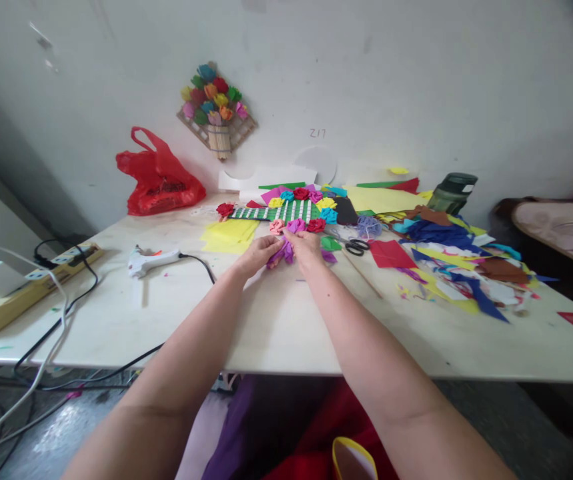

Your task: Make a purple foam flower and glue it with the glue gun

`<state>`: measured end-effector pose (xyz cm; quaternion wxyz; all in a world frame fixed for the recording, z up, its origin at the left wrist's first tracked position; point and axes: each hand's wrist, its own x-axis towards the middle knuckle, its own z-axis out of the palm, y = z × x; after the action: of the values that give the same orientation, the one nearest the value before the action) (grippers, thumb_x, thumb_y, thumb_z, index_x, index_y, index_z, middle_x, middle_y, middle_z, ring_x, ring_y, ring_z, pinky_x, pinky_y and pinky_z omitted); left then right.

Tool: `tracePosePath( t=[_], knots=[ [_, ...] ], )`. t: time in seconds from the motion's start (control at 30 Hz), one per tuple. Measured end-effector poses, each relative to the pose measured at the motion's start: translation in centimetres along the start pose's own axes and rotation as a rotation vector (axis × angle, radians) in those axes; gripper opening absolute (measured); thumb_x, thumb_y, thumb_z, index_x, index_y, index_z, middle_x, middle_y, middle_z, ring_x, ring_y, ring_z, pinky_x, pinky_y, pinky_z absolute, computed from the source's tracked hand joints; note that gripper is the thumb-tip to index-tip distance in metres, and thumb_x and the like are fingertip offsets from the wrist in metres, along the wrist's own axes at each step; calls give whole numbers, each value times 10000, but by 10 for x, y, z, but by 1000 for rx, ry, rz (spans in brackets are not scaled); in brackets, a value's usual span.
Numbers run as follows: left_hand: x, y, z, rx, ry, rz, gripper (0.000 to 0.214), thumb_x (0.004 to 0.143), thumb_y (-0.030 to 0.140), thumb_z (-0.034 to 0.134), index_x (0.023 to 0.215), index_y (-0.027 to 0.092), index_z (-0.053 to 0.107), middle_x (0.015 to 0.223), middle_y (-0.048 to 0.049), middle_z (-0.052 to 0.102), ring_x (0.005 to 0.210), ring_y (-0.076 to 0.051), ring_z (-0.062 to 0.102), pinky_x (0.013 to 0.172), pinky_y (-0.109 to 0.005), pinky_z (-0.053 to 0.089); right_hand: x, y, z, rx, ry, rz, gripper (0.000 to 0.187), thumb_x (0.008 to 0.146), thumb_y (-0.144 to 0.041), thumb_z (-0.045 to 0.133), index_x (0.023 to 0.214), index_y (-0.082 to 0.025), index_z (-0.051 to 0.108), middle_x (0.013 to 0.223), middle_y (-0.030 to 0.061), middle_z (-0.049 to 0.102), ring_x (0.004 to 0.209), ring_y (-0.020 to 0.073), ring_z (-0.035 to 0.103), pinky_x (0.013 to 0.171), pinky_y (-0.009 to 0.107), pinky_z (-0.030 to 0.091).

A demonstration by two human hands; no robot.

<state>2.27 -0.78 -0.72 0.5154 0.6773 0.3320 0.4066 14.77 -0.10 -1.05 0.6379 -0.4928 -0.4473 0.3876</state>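
Both hands meet near the middle of the table, fingers closed on a piece of purple crepe paper [287, 252]. My left hand [262, 253] grips its left side, and my right hand [305, 245] pinches it from the right; the fingertips are partly hidden. Just beyond them lies a green panel with white strips [289, 211], edged with paper flowers in red, yellow, blue, pink and purple. A pink paper flower [277, 227] and a red paper flower [316, 225] sit close to my fingers.
A glue gun [153, 261] rests at left, its cord running past a power strip [36, 290]. Yellow paper [229, 235], scissors [356, 247], a thin stick [363, 275] and paper scraps [459, 267] surround the work. Behind stand a red plastic bag [159, 177] and a bottle [451, 193].
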Motion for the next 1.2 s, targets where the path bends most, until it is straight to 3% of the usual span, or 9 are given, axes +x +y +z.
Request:
tracePosePath(
  t=[0.1, 0.27, 0.37, 0.67, 0.9, 1.2],
  knots=[
    [0, 3, 2, 65, 10, 33, 383, 755, 516, 579, 638, 175, 451, 416, 46, 450, 359, -62, 387, 394, -200, 269, -4, -7, 0, 118, -1, 73, 408, 652, -308, 691, 450, -200, 353, 369, -93, 288, 351, 46, 258, 352, 212, 198],
    [-1, 9, 7, 195, 119, 71, 374, 752, 504, 583, 622, 170, 476, 417, 51, 440, 365, -59, 380, 390, -200, 256, -9, -24, -4, 308, -44, 358, 381, 660, -223, 692, 478, -189, 359, 333, -100, 322, 315, 32, 235, 322, 192, 181],
    [0, 11, 11, 199, 174, 64, 352, 750, 487, 591, 633, 168, 499, 409, 57, 438, 348, -55, 368, 381, -198, 244, -7, -26, -7, 360, -78, 422, 357, 672, -201, 684, 489, -178, 378, 329, -103, 325, 308, 25, 237, 318, 177, 198],
    [0, 10, 12, 150, 167, 40, 352, 711, 503, 623, 687, 156, 564, 400, 62, 423, 331, -59, 365, 359, -195, 249, -1, -20, -10, 354, -89, 315, 390, 662, -188, 678, 457, -180, 346, 317, -98, 335, 292, 24, 255, 306, 176, 181],
    [-5, 17, 10, 132, 78, 75, 366, 702, 505, 635, 650, 148, 566, 410, 43, 444, 344, -57, 367, 362, -196, 263, -3, -20, -8, 403, -70, 382, 325, 638, -173, 662, 461, -174, 390, 304, -93, 348, 281, 23, 253, 301, 171, 177],
    [0, 6, 9, 197, 180, 2, 357, 697, 489, 632, 606, 166, 509, 429, 46, 459, 368, -69, 423, 393, -193, 309, -4, -16, -5, 415, 4, 282, 372, 630, -173, 684, 437, -178, 366, 305, -94, 345, 288, 28, 259, 309, 184, 185]
  ],
)
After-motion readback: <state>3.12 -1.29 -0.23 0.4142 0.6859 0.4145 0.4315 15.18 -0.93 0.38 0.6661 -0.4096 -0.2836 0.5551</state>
